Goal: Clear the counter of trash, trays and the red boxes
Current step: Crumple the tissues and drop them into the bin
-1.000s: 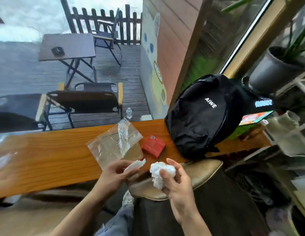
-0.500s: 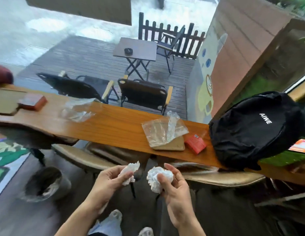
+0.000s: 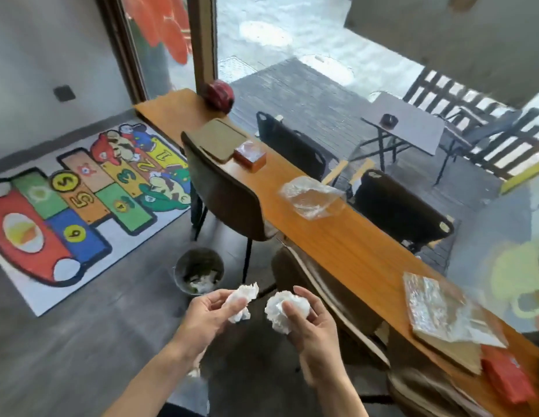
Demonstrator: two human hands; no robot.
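The floor mat (image 3: 81, 206) at the left of the frame carries hopscotch numerals: 1, 2, 3 and 5 in coloured panels, and 6 on a yellow disc. No other text is legible.

I see each hand gripping a crumpled tissue — left hand (image 3: 208, 316), right hand (image 3: 310, 328) — above the floor bin (image 3: 199, 270)
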